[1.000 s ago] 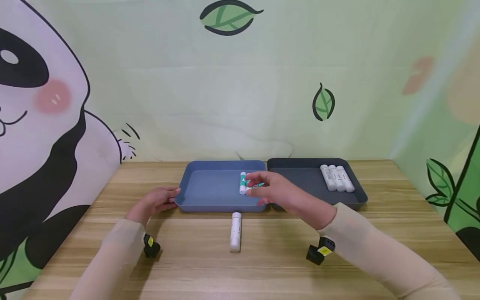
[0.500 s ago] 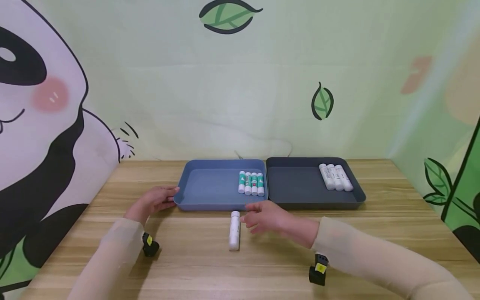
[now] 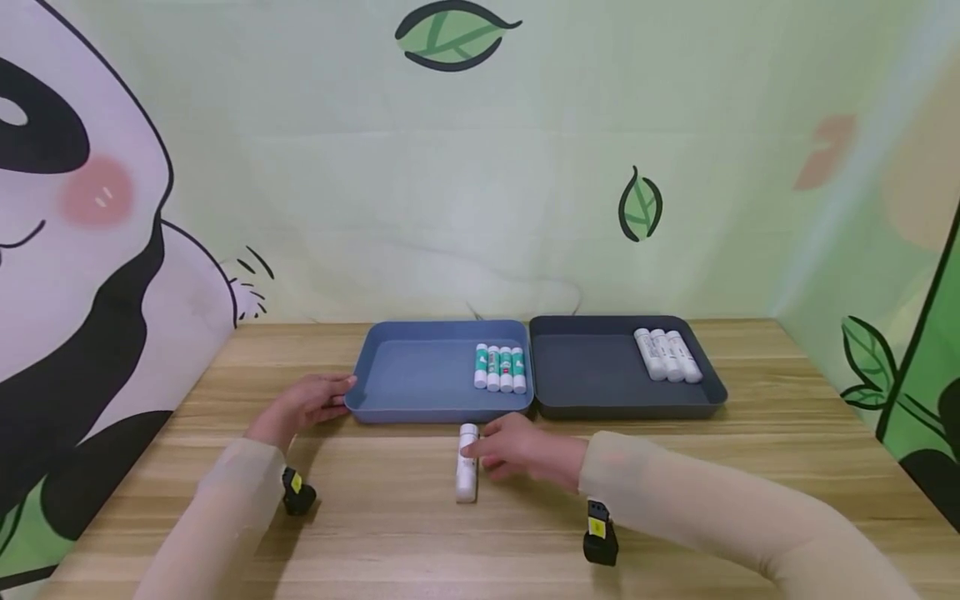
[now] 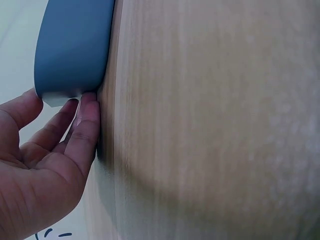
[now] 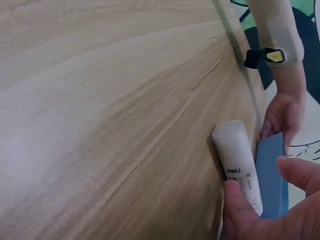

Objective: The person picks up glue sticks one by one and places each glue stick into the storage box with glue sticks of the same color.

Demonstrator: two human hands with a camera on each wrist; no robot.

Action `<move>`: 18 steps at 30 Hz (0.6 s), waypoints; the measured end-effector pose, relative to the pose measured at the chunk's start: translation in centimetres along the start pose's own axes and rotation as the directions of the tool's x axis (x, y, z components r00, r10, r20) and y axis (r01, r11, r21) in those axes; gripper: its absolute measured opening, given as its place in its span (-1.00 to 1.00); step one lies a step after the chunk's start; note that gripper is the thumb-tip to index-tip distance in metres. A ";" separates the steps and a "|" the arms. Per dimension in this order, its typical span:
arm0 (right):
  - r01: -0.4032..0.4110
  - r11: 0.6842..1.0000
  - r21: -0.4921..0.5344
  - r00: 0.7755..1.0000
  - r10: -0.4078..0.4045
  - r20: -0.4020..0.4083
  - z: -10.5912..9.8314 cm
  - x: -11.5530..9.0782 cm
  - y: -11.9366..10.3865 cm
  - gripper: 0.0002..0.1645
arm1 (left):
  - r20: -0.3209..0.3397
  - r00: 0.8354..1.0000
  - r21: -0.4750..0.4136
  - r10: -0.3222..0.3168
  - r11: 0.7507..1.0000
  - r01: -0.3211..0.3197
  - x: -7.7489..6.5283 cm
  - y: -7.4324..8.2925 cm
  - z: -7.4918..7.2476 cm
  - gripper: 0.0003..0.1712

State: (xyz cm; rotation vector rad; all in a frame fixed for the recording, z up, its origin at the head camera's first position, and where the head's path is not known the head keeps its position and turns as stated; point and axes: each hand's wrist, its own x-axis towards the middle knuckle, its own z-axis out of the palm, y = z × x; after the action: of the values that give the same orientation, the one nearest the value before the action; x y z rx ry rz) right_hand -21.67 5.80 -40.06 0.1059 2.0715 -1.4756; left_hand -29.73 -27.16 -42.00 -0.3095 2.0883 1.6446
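Note:
A white glue stick (image 3: 466,479) with "deli" print lies on the wooden table, in front of the blue tray (image 3: 397,416). My right hand (image 3: 517,446) reaches it from the right. In the right wrist view the thumb tip (image 5: 232,192) lies at the printed label, while the forefinger (image 5: 300,172) is held apart from the glue stick (image 5: 232,137). At the tray's left end, my left hand (image 3: 307,398) holds the near corner. The left wrist view has its thumb at the rim of the blue tray (image 4: 75,45) and its other fingertips against the lower side.
Several green-and-white glue sticks (image 3: 493,368) lie in a row at the blue tray's right side. A black tray (image 3: 585,367) adjoins it on the right, with three white glue sticks (image 3: 667,356) at its right end. A printed backdrop stands behind the table (image 3: 360,533).
My right hand has come from over the green-and-white glue sticks down toward me and left to the single white one. The left hand has stayed at the blue tray's corner.

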 end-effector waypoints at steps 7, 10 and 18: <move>-0.011 0.999 -0.032 0.999 0.009 -0.043 1.1 0.6 0.2 -0.10 | 0.003 1.000 -0.022 -0.006 1.000 0.006 -0.1 -0.2 0.1 -0.25; 0.018 0.996 -0.085 0.997 -0.024 -0.074 1.6 0.6 0.4 -0.11 | 0.008 1.000 -0.027 -0.007 1.000 0.007 -0.2 -0.2 0.2 -0.25; 0.081 0.970 -0.227 0.984 -0.115 -0.138 2.2 0.3 0.0 -0.22 | 0.003 1.000 -0.026 -0.002 1.000 0.002 -0.1 0.0 0.1 -0.25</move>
State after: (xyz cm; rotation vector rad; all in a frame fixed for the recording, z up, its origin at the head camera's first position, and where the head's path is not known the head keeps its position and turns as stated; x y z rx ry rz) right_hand -21.01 3.82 -40.69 0.0283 2.3803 -1.3174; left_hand -29.61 -27.08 -41.98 -0.3171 2.0653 1.6707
